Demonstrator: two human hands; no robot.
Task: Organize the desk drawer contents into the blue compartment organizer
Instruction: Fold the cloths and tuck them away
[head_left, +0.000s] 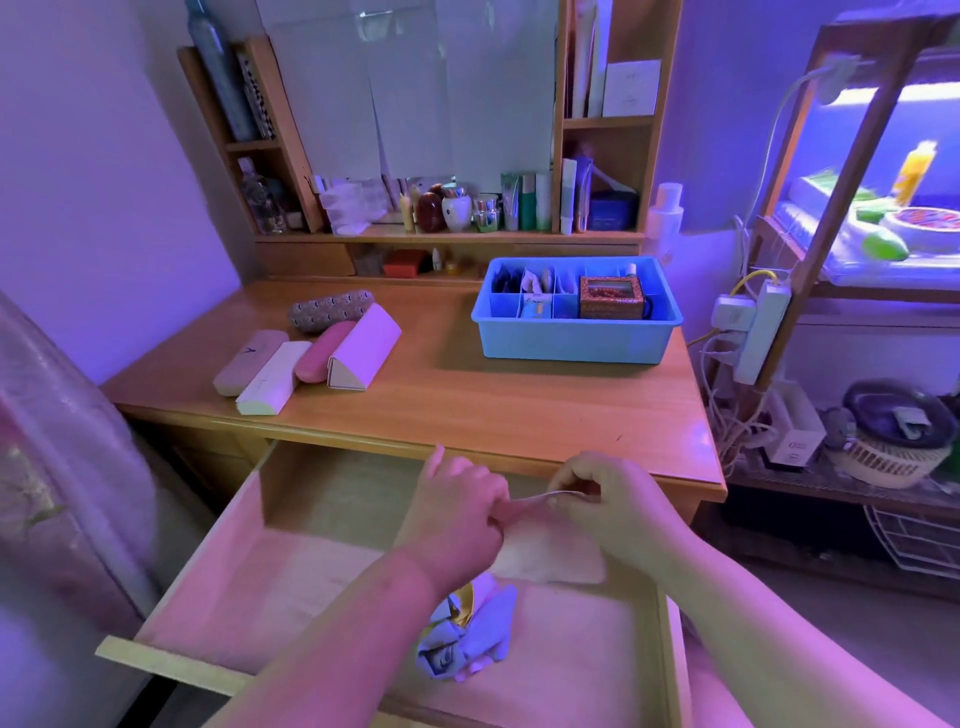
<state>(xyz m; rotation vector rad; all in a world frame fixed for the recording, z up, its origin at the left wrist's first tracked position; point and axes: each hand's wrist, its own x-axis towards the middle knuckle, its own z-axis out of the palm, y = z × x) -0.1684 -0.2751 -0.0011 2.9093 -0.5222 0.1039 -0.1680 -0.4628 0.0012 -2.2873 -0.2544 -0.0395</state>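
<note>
Head view: both hands over the open drawer (291, 566), working a thin flat packet (550, 561).

Left hand (457, 512) and right hand (597, 493) each pinch its top edge, fingers curled, so it hangs over the drawer's right side. A crumpled blue-and-gold wrapper (467, 636) lies nearer. The blue organizer (574, 340) sits far right on the desk (467, 395), partly filled. I'd judge we're late on; next, carry the packet up to a free compartment.

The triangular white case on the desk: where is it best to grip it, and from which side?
Grip the triangular white case across its two sloping long faces near the middle, coming from above. It lies on a flat face, ridge up. The pink case sits close against its left, so probably slide it right first.
</note>
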